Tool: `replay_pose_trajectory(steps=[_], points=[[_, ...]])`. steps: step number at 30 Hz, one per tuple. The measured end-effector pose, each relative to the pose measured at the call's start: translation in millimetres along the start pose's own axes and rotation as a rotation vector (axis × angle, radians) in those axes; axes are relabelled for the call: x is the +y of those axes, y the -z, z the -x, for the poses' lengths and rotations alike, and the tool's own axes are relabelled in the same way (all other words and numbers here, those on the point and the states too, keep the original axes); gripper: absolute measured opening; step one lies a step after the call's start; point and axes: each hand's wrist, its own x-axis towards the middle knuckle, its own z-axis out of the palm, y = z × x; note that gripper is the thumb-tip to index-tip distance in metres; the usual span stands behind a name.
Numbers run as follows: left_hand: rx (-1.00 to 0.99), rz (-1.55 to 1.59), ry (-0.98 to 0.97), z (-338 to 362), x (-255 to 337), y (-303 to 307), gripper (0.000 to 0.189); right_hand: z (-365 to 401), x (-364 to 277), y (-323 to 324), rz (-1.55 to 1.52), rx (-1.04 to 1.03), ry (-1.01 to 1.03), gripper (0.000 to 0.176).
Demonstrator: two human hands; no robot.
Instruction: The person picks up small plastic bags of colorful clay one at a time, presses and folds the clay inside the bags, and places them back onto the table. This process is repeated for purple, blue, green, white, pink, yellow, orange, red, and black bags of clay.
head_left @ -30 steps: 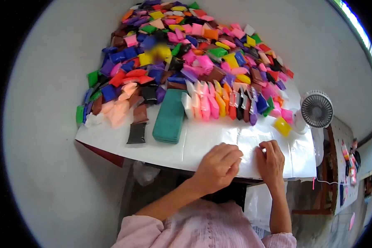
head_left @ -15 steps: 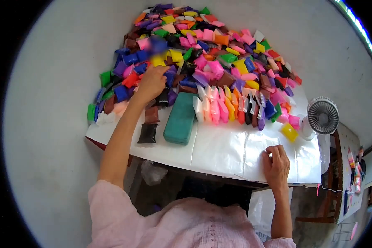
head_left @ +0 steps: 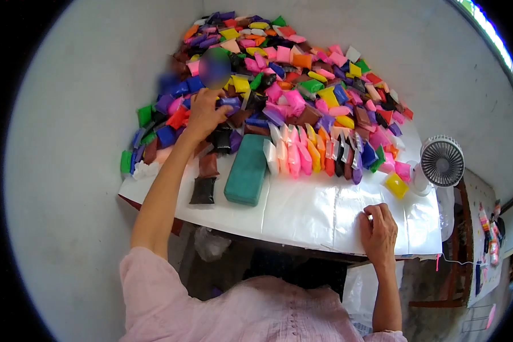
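Here, left hand [head_left: 202,114] touches the coloured packets [head_left: 302,85].

One green case [head_left: 247,171], one fan [head_left: 442,161], countless coloured packets [head_left: 302,60] (too many to count)

Glossy plastic packets [head_left: 293,102] on smooth white sheet [head_left: 319,208].
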Motion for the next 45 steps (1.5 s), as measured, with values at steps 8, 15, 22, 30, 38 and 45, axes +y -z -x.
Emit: replay_pose_trajectory(steps=[8,15,22,30,38,45], points=[[0.023,1.141,0.519,14,119,48,0.029,-3,-3,8,-0.122,0.064,-0.004,0.011],[-0.348,1.526,0.473,78,228,17,0.032,-17,-30,21,-0.785,0.083,-0.294,0.020],[-0.490,1.492,0.405,105,268,-21,0.033,-15,-29,7,-0.967,0.069,-0.282,0.021],[-0.530,1.591,0.457,115,270,-32,0.026,-3,-15,-4,-0.956,0.125,-0.315,0.017],[-0.443,1.434,0.360,124,268,-35,0.013,-3,-18,11,-0.900,-0.115,-0.370,0.020],[-0.335,1.264,0.199,123,265,-34,0.016,-4,-27,6,-0.594,0.185,-0.031,0.016]])
